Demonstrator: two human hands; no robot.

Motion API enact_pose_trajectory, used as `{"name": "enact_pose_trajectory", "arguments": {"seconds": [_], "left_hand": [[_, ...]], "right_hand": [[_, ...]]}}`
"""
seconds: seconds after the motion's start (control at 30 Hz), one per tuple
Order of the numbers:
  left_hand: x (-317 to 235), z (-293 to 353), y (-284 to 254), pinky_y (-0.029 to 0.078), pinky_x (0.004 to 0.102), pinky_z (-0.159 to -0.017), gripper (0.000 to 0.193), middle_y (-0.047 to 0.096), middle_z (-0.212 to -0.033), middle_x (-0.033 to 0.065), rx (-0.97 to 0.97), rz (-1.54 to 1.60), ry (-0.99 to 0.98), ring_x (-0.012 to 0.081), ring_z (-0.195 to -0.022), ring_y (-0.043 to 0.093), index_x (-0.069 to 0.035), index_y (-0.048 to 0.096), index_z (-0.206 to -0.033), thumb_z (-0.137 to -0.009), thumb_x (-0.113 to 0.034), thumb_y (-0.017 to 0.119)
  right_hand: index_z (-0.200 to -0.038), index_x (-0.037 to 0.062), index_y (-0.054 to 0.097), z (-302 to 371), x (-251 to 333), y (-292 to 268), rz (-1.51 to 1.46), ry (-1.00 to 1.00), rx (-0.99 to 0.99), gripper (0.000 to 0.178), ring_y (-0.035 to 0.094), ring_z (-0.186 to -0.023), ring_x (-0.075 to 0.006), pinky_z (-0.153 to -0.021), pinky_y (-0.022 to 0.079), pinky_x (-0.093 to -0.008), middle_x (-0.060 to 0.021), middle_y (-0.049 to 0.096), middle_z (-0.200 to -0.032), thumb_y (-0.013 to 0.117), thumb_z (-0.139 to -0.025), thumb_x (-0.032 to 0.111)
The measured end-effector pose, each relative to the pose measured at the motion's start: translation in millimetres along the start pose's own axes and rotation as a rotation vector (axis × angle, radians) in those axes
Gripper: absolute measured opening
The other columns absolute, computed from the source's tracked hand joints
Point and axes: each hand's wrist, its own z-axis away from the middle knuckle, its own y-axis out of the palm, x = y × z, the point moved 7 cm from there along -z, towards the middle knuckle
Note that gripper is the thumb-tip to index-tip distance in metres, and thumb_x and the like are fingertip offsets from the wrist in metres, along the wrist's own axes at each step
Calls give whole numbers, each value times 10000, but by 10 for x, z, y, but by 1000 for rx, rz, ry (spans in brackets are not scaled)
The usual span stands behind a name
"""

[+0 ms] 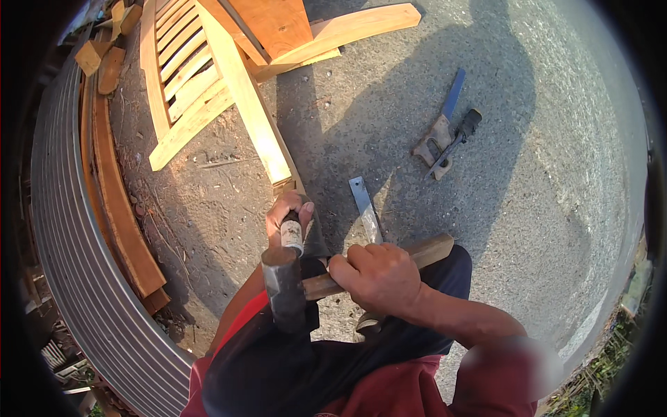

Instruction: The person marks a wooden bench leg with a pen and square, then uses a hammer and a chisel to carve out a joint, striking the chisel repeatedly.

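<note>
From afar I see the right hand (379, 278) with fingers closed around the hammer (283, 292), while the left hand (276, 217) grasps the chisel-like tool (292, 236), perhaps for steadiness, its fingers just before the wooden beam (260, 135).

It was an outdoor woodworking spot: sunlit grey ground (556, 229) lay below the grip of the right hand (382, 278), a handsaw (440, 128) beyond it; ahead of the left hand (281, 212) stood a slatted wooden frame (226, 66), planks (125, 201) and corrugated sheeting (76, 236) leftward.
</note>
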Motion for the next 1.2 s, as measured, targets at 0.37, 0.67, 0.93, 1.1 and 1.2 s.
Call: {"name": "enact_pose_trajectory", "arguments": {"seconds": [0.37, 0.67, 0.93, 1.1, 1.2], "left_hand": [[44, -22, 8, 495, 316, -734, 240, 561, -757, 44, -15, -68, -25, 165, -744, 552, -42, 530, -779, -864, -19, 752], [-145, -477, -486, 417, 538, -1069, 154, 550, -864, 73, -159, 376, -77, 188, -826, 541, -81, 516, -887, -976, -160, 612], [-183, 192, -277, 444, 549, -1058, 124, 576, -852, 85, -134, 70, 136, 225, -845, 610, -74, 542, -861, -877, -74, 666], [-17, 204, -311, 474, 538, -1026, 133, 580, -862, 94, -114, 10, 39, 223, -834, 605, -70, 541, -865, -879, -78, 673], [-21, 194, -301, 488, 525, -1012, 121, 581, -882, 94, -82, -15, 25, 223, -867, 602, -79, 533, -886, -897, -85, 654]], "right_hand": [[-856, 104, 569, 80, -210, 143, -138, 84, 38, 227, 592, -566, -237, -510, 482, -384, -43, 497, -686, 714, -695, 174], [-898, 108, 592, 815, -184, 448, -405, 213, 130, 289, 613, -578, -247, -497, 490, -398, -50, 555, -734, 737, -654, 160], [-893, 121, 560, 702, -66, 719, -445, 89, 297, 344, 631, -612, -252, -518, 507, -408, -44, 557, -749, 761, -621, 187], [-873, 120, 556, 781, -78, 797, -453, 88, 313, 287, 623, -580, -247, -498, 506, -390, -43, 536, -708, 737, -660, 185], [-855, 115, 554, 757, -66, 788, -445, 66, 304, 239, 612, -554, -239, -482, 498, -379, -42, 525, -690, 720, -694, 177]]}}
